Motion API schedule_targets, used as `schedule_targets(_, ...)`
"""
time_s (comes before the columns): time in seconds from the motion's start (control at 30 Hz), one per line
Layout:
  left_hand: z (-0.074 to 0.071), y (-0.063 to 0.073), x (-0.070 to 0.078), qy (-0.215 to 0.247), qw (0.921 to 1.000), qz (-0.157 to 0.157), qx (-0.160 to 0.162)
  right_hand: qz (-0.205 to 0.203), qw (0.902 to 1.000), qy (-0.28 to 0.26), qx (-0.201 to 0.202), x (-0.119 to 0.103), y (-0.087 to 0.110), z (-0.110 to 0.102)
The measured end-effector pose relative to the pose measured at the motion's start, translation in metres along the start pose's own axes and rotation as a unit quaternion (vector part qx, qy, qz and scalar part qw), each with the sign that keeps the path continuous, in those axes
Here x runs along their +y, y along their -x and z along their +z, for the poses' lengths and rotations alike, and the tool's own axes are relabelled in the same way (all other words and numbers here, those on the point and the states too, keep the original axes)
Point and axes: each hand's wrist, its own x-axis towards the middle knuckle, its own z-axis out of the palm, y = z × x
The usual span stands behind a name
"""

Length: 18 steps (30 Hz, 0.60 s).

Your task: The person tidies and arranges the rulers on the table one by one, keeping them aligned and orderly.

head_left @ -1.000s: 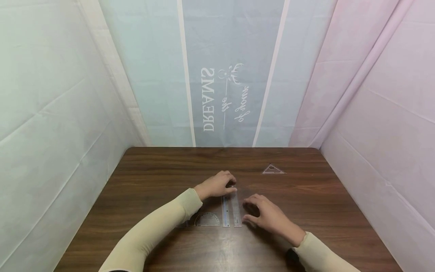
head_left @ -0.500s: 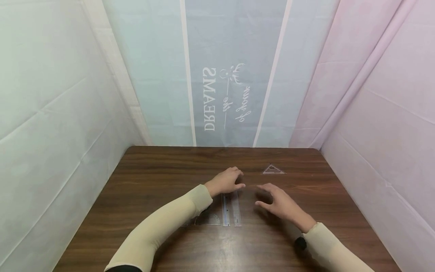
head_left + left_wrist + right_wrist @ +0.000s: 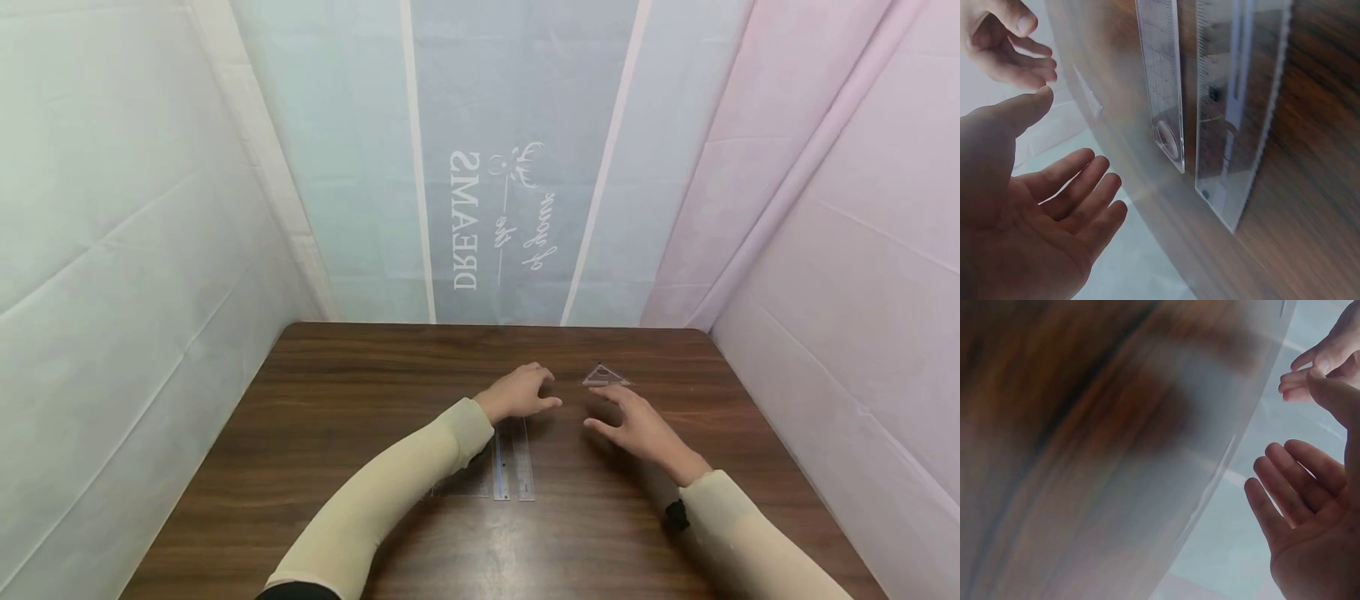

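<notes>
A clear set square [image 3: 602, 375] lies toward the back right of the table. My right hand [image 3: 633, 425] is nearest to it, fingertips right at its front edge in the head view, thumb spread and nothing held. To the left, my left hand [image 3: 519, 392] hovers past the far ends of two clear rulers, its fingers relaxed and holding nothing. One ruler [image 3: 502, 475] has a blue stripe and a wavy edge; the other ruler [image 3: 1163, 81] has a round hole at its end. A clear protractor [image 3: 468, 487] lies mostly hidden under my left sleeve.
The brown wood-grain table [image 3: 360, 358] ends at a printed cloth backdrop [image 3: 517, 100]. Pale cloth walls stand along the left side [image 3: 135, 250] and right side [image 3: 862, 250]. A small black object [image 3: 677, 514] sits at my right cuff.
Both hands have moved away from the rulers, forward and to the right. The right hand has come up to the set square. The rulers stay in place, and the left sleeve now covers more of the protractor.
</notes>
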Motion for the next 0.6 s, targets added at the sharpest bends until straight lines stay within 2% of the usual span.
schedule_targets(0.23,0.005,-0.013,0.008,0.010,0.9999,-0.011,-0.003,0.021,0.9995,-0.002,0.023,0.024,-0.011,-0.009)
schedule_targets(0.6,0.012,-0.035,0.024,0.012,0.9994,-0.031,-0.008,0.051,0.9985,0.011,0.016,0.060,-0.026,-0.019)
